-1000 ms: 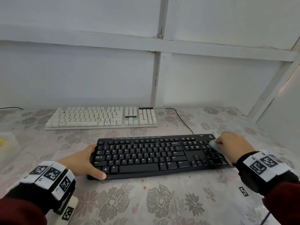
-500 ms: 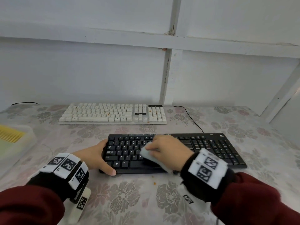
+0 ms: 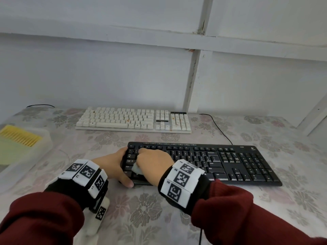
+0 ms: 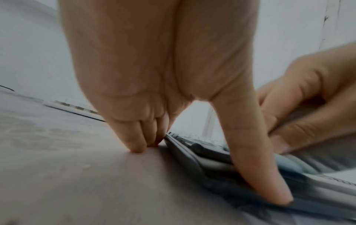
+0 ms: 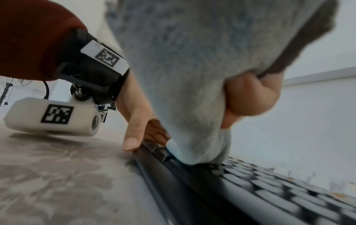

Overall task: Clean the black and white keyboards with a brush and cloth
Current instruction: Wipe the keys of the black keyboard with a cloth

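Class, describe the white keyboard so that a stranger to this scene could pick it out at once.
Start at the flowered tablecloth and look to its far edge, by the wall. The white keyboard lies there, behind the black keyboard. Unlike the black one, it has pale keys flecked with orange crumbs, and neither hand touches it.

Both arms in dark-red sleeves [image 3: 40, 216]. Each wrist has a black band [image 3: 180, 197] w/ white tiles carrying black square-code markers. Under left wrist hangs a white rounded cam housing [image 5: 52, 116], same marker on its side, round lens at end, black cable [image 5: 46, 89] into top, black bracket w/ a metal screw.
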The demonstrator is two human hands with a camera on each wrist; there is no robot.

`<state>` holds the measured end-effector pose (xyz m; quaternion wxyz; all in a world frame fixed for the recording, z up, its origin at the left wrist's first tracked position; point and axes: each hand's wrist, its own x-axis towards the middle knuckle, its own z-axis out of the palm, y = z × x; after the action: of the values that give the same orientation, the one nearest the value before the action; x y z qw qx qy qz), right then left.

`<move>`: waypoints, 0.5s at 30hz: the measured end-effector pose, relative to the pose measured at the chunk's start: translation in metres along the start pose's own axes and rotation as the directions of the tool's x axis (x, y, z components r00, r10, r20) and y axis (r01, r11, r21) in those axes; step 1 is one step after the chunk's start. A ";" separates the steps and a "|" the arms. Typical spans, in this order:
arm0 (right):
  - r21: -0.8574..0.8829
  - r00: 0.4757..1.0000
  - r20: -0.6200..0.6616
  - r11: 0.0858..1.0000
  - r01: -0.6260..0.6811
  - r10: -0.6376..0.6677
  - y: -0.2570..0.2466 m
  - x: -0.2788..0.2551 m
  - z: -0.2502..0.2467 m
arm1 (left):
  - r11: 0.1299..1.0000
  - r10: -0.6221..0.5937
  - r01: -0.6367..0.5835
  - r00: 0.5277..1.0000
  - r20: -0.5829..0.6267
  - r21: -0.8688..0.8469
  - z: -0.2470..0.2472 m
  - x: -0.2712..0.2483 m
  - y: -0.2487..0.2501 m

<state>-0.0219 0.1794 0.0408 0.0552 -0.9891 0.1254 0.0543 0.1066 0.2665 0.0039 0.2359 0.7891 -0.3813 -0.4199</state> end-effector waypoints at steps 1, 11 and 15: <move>0.007 1.000 0.009 1.000 -0.008 0.008 0.006 -0.004 0.000 | 1.000 -0.002 0.002 1.000 0.000 -0.019 0.000 0.001 -0.001; 0.001 0.983 0.120 0.990 -0.142 0.141 0.052 -0.032 -0.006 | 0.999 0.039 -0.039 0.999 0.029 -0.015 -0.003 0.000 -0.006; 0.044 0.976 0.103 0.979 -0.199 0.194 0.049 -0.027 -0.021 | 0.999 0.035 -0.035 0.999 0.017 -0.017 -0.003 -0.002 -0.004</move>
<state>-0.0581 0.1358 0.0606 0.0823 -0.9661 0.2212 0.1045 0.1096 0.2708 0.0040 0.2464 0.7768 -0.3936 -0.4254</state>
